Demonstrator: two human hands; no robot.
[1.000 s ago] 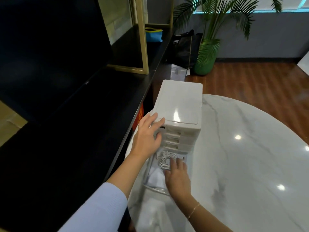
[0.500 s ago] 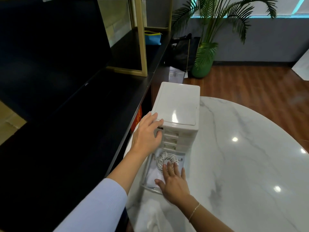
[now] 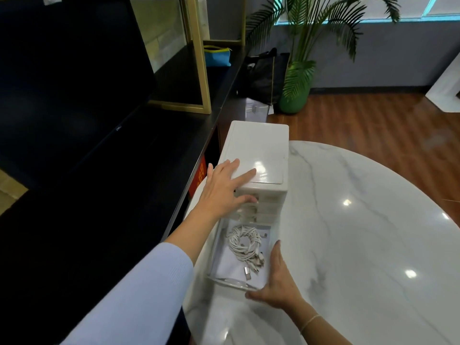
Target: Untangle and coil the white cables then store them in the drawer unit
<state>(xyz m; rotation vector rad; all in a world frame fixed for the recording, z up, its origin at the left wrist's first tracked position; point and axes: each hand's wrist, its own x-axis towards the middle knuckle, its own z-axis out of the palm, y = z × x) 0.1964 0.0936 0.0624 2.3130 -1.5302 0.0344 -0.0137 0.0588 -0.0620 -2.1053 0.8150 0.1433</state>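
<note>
- Lying in the pulled-out bottom drawer (image 3: 216,260) of the drawer unit (image 3: 258,155), the white cables (image 3: 245,244) form a loose coil, with their plug ends trailing toward the drawer's front right corner.
- One silver plug (image 3: 247,272) lies apart from the coil, near the drawer's clear front wall.
- The drawer is open toward the person and has a white floor and see-through sides.
- The right hand (image 3: 278,282) holds the drawer's front right corner: the fingers lie along the right wall and the thumb curls round the front rim.
- The left hand (image 3: 221,192) rests on the unit's top front left corner, fingers spread and nearly straight; some lie flat on the lid and the thumb reaches across the front of an upper drawer.
- A light blue sleeve (image 3: 139,295) covers the left forearm; a thin bracelet (image 3: 311,321) circles the right wrist.
- The unit stands at the left edge of a round white marble table (image 3: 361,245), its upper drawers closed.
- Just left of the table runs a black shelf (image 3: 112,195) carrying a dark monitor (image 3: 62,70) and a gold frame (image 3: 199,70).
- A blue and yellow pouch (image 3: 216,56) sits further back on the shelf.
- Beyond the table's far edge a potted palm (image 3: 298,78) stands on the wooden floor (image 3: 373,120) beside a black bag (image 3: 266,75).
</note>
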